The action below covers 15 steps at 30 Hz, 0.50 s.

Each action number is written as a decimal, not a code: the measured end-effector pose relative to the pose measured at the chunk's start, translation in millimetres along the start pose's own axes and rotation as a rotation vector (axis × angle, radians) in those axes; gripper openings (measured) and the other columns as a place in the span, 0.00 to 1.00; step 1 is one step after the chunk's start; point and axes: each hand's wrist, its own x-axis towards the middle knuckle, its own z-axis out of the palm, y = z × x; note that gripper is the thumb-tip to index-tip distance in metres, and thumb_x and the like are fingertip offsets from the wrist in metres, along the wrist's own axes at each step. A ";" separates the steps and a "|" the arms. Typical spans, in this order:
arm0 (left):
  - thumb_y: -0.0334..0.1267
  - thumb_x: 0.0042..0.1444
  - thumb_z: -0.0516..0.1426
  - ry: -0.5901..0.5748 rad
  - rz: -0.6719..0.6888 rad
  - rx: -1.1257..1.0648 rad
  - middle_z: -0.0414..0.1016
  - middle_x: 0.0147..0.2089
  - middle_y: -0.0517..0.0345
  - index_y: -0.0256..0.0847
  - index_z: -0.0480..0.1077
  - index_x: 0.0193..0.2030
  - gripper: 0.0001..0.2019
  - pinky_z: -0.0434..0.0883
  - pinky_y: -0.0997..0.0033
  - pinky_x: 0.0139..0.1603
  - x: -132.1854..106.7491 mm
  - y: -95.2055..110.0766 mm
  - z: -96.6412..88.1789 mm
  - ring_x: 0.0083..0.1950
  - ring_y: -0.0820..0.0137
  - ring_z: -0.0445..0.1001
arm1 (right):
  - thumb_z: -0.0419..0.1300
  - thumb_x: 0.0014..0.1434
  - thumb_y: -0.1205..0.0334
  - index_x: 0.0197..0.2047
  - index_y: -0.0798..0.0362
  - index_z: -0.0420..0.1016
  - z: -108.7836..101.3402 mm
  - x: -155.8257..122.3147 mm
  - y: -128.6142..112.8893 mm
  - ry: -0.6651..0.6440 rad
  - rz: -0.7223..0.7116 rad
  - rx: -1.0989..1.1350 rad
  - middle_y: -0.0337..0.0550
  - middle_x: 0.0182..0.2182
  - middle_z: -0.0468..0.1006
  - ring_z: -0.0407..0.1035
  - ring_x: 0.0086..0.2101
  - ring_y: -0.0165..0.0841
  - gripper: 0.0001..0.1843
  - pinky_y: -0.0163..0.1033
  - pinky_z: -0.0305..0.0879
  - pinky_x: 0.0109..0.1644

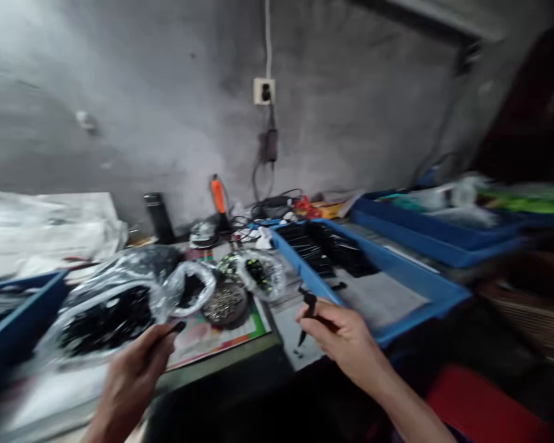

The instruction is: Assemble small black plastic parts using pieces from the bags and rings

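My left hand [138,366] is closed on a small dark piece [178,327], whose tip sticks out past the thumb. It hovers by the front of a clear bag [58,341] filled with black parts [108,320]. Between the thumb and fingers of my right hand [344,338] is a slim black part [310,300] with a bent upper end; its exact kind is blurred. That hand is beside the near left side of a blue tray [397,332], where long black pieces [323,246] lie in rows at the back.
A dish of small metal pieces [224,303] stands mid-table between smaller bags [205,280]. Behind are an orange-handled tool [218,195] and a black cylinder [159,218]. Another blue tray [18,314] is at left, blue bins [434,237] at right, and a red seat [484,406] below.
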 end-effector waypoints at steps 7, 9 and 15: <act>0.49 0.59 0.51 -0.100 -0.050 0.114 0.69 0.22 0.62 0.39 0.74 0.34 0.17 0.60 0.74 0.23 27.4 1.7 1.0 0.24 0.71 0.65 | 0.63 0.58 0.44 0.36 0.54 0.76 30.2 7.1 27.6 0.000 0.213 0.035 0.36 0.24 0.69 0.57 0.17 0.23 0.19 0.29 0.54 0.21; 0.47 0.59 0.52 -0.092 -0.046 0.150 0.71 0.24 0.61 0.39 0.74 0.33 0.16 0.62 0.74 0.27 34.0 2.8 4.7 0.26 0.70 0.68 | 0.64 0.56 0.44 0.39 0.55 0.76 36.6 10.1 32.3 -0.001 0.255 0.045 0.33 0.20 0.66 0.56 0.16 0.23 0.20 0.28 0.52 0.20; 0.33 0.57 0.59 -0.118 -0.074 0.362 0.77 0.30 0.58 0.35 0.76 0.36 0.05 0.67 0.73 0.36 69.0 -3.9 14.9 0.33 0.69 0.74 | 0.66 0.52 0.42 0.39 0.56 0.74 48.6 15.0 48.4 0.004 0.322 0.106 0.31 0.18 0.64 0.55 0.14 0.21 0.24 0.27 0.48 0.19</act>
